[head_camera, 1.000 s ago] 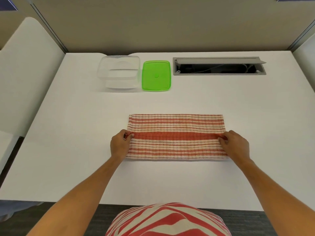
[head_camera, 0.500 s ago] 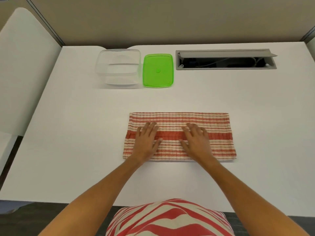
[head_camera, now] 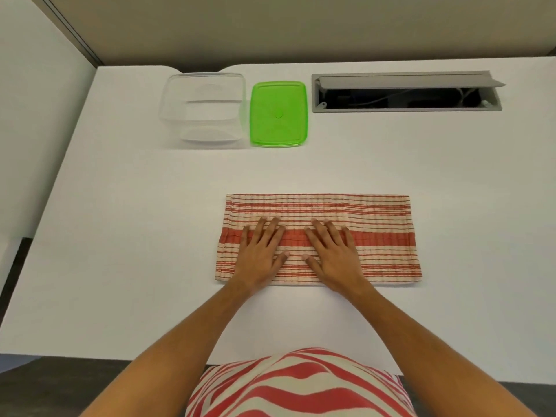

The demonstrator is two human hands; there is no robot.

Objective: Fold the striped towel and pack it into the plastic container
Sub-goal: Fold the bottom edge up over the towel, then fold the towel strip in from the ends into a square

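Observation:
The red-and-cream striped towel (head_camera: 379, 224) lies folded into a long flat rectangle in the middle of the white table. My left hand (head_camera: 260, 252) rests palm down on its left half, fingers spread. My right hand (head_camera: 334, 254) lies flat beside it near the towel's centre, fingers spread too. Neither hand grips the cloth. The clear plastic container (head_camera: 204, 111) stands open at the far left of the table, well beyond the towel. Its green lid (head_camera: 278, 114) lies flat just to its right.
A grey cable hatch (head_camera: 406, 93) is open in the table at the back right. White partition panels (head_camera: 36, 130) border the table's left side. The table's near edge runs just in front of my striped shirt (head_camera: 298, 386).
A second ago both hands pinched the towel's two ends along the red band. They let go and moved inward, and now lie flat on the towel's middle.

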